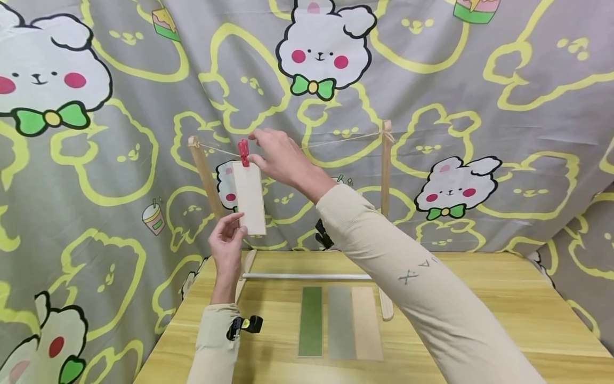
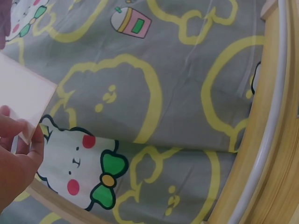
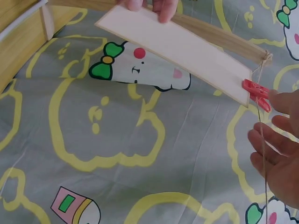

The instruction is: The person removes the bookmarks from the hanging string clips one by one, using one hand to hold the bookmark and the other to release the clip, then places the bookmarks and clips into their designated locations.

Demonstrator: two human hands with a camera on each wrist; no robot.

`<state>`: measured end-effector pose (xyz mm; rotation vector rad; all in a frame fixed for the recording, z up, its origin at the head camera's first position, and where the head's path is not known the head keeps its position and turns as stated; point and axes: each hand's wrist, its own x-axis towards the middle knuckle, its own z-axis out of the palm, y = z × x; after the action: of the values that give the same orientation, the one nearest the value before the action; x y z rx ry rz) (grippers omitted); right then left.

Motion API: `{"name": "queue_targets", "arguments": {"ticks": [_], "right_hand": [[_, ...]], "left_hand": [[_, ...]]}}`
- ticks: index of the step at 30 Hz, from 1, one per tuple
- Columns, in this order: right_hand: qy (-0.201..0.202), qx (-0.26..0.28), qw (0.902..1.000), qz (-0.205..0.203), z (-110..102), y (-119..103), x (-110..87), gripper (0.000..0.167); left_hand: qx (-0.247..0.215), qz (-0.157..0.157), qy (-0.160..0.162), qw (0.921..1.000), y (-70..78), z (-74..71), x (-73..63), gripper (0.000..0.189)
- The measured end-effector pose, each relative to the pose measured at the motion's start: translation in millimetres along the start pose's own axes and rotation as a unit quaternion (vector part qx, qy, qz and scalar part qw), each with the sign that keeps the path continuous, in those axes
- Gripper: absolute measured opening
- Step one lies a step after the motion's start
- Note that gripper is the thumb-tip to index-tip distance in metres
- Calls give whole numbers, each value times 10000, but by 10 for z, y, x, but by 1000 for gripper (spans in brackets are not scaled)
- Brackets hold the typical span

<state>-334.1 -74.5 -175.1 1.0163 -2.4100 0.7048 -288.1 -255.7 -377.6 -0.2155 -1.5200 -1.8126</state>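
Observation:
A cream rectangular card (image 1: 250, 200) hangs upright below a thin string (image 1: 336, 142), with a red clothespin (image 1: 244, 153) at its top edge. My left hand (image 1: 227, 244) pinches the card's lower left side between thumb and fingers; the left wrist view shows the fingers at a corner of the card (image 2: 23, 88). Beside the clothespin (image 3: 257, 93), my right hand (image 3: 280, 149) has its fingers spread apart and holds nothing. Its thumb is close to the clip; whether they touch, I cannot tell. The string runs past the fingers in the right wrist view.
Two wooden posts (image 1: 386, 170) hold the string's ends. A white rod (image 1: 307, 276) runs low between their feet. On the wooden table (image 1: 479, 304) lie a green strip (image 1: 310, 322), a grey strip (image 1: 341, 322) and a beige strip (image 1: 367, 322). A patterned curtain (image 1: 336, 117) hangs behind.

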Motion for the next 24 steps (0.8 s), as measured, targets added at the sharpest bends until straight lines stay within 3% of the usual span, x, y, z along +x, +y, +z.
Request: {"name": "queue_targets", "arguments": {"ticks": [7,15,24], "right_hand": [[-252,347,9982,410,21,-28,127,40],[-4,897,9945,535,49,-10,190,24],[115,1541,9865,543,65,-69,241,21]], "left_hand": [[-116,116,114,9998,25,-32,23,33],[-59,118,-42,9999,22,-21,26,32],[-73,156,165,9997,48,-73,30,31]]}}
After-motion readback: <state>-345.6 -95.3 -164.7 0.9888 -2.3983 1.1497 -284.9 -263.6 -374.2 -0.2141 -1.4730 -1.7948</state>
